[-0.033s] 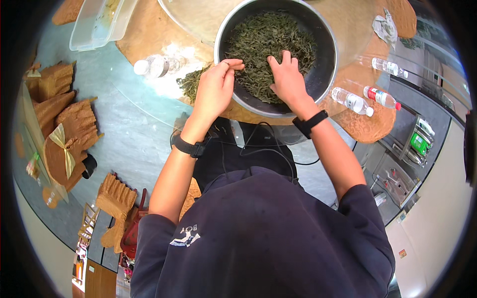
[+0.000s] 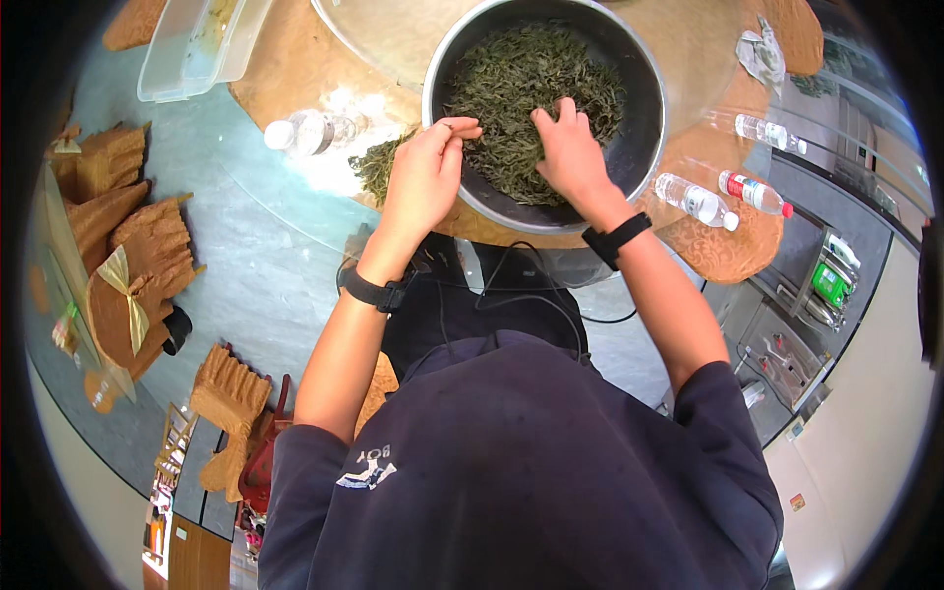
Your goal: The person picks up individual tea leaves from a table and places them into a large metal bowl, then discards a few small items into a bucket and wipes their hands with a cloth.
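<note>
A wide dark pan (image 2: 642, 147) with a pale metal rim holds a heap of dried dark-green leaves (image 2: 511, 74). My left hand (image 2: 428, 167) is at the pan's left rim, its fingers pressed together with the thumb against them. Whatever they pinch, if anything, is too small to make out. Over the leaves inside the pan, my right hand (image 2: 575, 162) has its fingers apart and bent downward, the tips touching the heap. No leaf shows in its grip. A smaller pile of leaves (image 2: 374, 167) lies on the table outside the pan, beside my left hand.
Left of the pile, a clear bottle (image 2: 315, 132) lies on its side on the table (image 2: 285, 59). Clear plastic tubs (image 2: 202, 49) stand at the far left. Several bottles (image 2: 693, 200) lie right of the pan, with a crumpled cloth (image 2: 760, 56) beyond. Cables (image 2: 536, 300) hang below the table edge.
My right wrist has shifted slightly to the right, and its fingers have moved a little over the leaves. My left hand stays at the rim.
</note>
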Available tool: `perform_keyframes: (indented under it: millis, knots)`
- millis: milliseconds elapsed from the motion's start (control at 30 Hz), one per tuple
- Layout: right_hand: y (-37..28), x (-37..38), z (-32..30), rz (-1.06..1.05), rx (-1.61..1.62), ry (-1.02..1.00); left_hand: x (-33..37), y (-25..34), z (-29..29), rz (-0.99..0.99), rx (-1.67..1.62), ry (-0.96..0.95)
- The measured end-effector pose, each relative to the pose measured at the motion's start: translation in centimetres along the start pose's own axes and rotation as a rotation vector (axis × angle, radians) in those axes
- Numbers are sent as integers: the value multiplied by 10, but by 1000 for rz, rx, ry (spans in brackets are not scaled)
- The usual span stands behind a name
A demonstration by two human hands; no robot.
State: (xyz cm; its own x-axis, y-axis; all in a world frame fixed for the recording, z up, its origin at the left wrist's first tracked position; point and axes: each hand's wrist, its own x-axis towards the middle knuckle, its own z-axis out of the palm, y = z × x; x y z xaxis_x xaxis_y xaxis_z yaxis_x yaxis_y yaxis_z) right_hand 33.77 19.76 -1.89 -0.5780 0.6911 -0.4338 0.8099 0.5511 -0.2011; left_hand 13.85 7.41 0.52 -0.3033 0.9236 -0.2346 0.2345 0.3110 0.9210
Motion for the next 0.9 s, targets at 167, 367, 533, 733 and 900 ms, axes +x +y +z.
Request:
perform_keyframes:
  millis: [167, 367, 533, 733, 900]
  knots:
    - [46, 40, -42, 115, 833, -224, 2, -3, -6, -22, 0, 29]
    - [59, 43, -86, 228, 922, -206, 3, -4, -3, -46, -5, 47]
    - [78, 38, -60, -182, 238, 289, 5, -9, 1, 5, -49, 113]
    - [8, -15, -44, -471, -49, 159, 2, -7, -1, 6, -57, 107]
    - [-24, -29, -14, -582, -284, 117, 2, -7, 0, 8, -55, 108]
